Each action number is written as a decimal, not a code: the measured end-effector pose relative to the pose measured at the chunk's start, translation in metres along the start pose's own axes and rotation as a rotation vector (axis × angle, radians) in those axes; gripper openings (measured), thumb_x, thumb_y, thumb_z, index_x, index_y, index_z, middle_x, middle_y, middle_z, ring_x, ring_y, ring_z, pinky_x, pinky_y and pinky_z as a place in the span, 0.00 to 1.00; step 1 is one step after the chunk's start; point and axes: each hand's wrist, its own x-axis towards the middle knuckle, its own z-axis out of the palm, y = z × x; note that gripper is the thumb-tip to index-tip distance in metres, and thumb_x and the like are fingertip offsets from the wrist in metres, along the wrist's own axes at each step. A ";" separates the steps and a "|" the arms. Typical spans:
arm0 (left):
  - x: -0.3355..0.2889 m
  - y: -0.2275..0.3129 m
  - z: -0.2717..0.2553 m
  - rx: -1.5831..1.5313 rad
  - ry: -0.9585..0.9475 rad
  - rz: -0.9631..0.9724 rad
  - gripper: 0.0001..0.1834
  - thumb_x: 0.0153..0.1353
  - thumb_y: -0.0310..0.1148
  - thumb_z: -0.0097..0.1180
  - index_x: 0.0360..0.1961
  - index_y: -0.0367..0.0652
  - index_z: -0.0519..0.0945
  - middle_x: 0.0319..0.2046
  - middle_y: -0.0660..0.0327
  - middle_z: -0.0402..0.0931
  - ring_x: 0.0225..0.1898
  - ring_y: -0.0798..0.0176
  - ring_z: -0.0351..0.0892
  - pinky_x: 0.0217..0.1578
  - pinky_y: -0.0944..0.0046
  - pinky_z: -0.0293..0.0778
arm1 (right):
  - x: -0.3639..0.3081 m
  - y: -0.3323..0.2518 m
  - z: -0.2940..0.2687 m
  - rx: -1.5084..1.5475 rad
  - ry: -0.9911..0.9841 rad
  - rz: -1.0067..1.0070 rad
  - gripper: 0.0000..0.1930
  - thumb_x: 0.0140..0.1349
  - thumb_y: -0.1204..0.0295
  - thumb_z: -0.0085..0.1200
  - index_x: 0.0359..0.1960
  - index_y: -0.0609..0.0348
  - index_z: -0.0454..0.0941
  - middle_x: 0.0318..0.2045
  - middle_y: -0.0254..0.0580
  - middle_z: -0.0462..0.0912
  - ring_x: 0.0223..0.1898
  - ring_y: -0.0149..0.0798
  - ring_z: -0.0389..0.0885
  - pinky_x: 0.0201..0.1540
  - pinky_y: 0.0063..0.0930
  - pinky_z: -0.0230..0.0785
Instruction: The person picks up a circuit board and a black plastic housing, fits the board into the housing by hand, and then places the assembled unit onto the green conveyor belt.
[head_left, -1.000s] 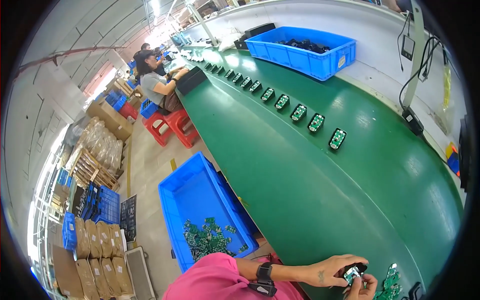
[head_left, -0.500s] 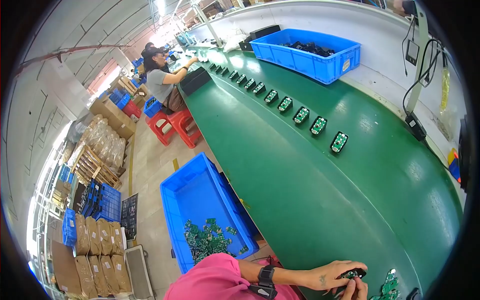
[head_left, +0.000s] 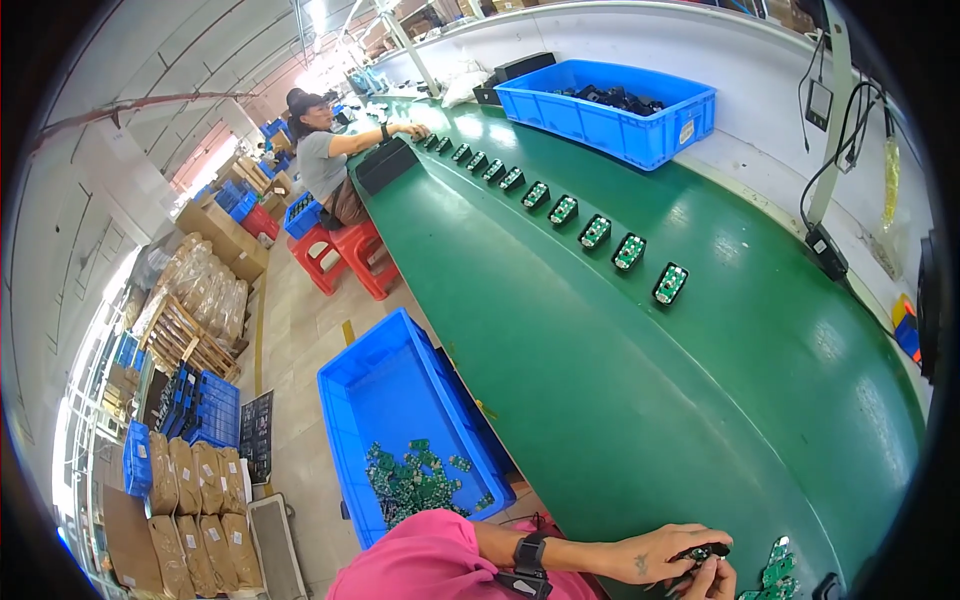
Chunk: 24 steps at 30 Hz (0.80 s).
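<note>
Near the lower edge of the table, my left hand (head_left: 652, 553) is closed round a small black plastic housing (head_left: 714, 550) with a little green showing in it. My right hand (head_left: 712, 581) meets it from below, fingertips pressed against the same housing; much of the piece is hidden by fingers. Just right of my hands lies a small heap of green circuit boards (head_left: 777, 570). A line of black housings fitted with green boards runs up the table, the nearest housing (head_left: 670, 284) well beyond my hands.
The long green table (head_left: 560, 400) fills the right side. A blue bin (head_left: 640, 125) of black parts stands at its back. Left of the table, another blue bin (head_left: 370, 370) holds loose boards. A co-worker (head_left: 325, 150) sits at the far end by red stools (head_left: 362, 255).
The housing in my hands has tilted, so less of its green board shows. At the far end, the co-worker's hand has reached right to the end of the row.
</note>
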 end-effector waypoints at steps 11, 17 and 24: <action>0.011 0.019 -0.021 -0.073 0.138 -0.215 0.27 0.62 0.16 0.49 0.64 0.39 0.69 0.51 0.54 0.76 0.38 0.64 0.84 0.30 0.70 0.80 | 0.007 -0.029 0.011 0.054 -0.088 -0.150 0.04 0.61 0.78 0.58 0.30 0.65 0.80 0.21 0.35 0.79 0.19 0.25 0.75 0.20 0.19 0.63; 0.018 0.025 -0.019 -0.046 -0.072 -0.170 0.28 0.62 0.16 0.50 0.65 0.37 0.68 0.57 0.53 0.71 0.40 0.65 0.82 0.34 0.69 0.82 | 0.021 -0.038 -0.024 -0.145 -0.322 -0.203 0.02 0.54 0.80 0.61 0.26 0.65 0.80 0.20 0.37 0.79 0.18 0.28 0.75 0.22 0.22 0.65; 0.012 0.028 -0.019 0.145 -0.118 -0.106 0.29 0.59 0.15 0.51 0.63 0.39 0.70 0.58 0.51 0.70 0.42 0.62 0.82 0.38 0.66 0.84 | 0.027 -0.036 -0.033 -0.154 -0.480 -0.186 0.03 0.55 0.78 0.60 0.26 0.64 0.79 0.19 0.40 0.77 0.16 0.32 0.74 0.20 0.26 0.64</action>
